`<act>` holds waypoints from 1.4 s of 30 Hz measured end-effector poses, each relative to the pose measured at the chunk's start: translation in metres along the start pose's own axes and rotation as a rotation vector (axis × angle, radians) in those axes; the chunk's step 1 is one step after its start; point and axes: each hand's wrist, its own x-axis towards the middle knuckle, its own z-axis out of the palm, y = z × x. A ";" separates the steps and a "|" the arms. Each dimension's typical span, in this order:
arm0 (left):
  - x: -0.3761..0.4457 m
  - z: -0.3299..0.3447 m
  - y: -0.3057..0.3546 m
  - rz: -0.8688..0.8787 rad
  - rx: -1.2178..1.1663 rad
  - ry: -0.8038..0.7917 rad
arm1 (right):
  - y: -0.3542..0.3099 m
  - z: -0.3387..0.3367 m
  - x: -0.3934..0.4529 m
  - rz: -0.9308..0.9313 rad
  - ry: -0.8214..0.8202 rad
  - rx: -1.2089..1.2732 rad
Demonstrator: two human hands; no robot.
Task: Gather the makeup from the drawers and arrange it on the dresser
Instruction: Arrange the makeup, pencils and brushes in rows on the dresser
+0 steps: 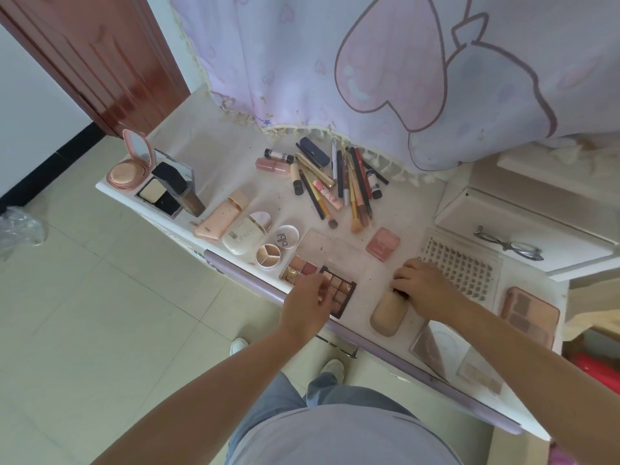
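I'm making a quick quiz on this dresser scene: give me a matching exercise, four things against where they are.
Things:
1. round pink compact
2. eyeglasses
3. black-framed eyeshadow palette
4. beige oblong case

Places:
A. on the raised white shelf at the right
B. under the left hand
C. far left end of the dresser, lid up
D. under the fingers of the right hand

Pairs: 1-C, 2-A, 3-B, 4-D

We find a home bedroom: a white dresser (235,142) strewn with makeup, a lilac heart-print cloth (335,62) draped behind it, a brown wooden door (100,62), pale floor tiles (84,313), and spectacles (510,245) on a side drawer unit.
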 end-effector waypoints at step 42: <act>0.022 -0.069 0.116 0.109 -0.256 -0.392 | 0.000 -0.169 -0.017 0.180 0.395 0.857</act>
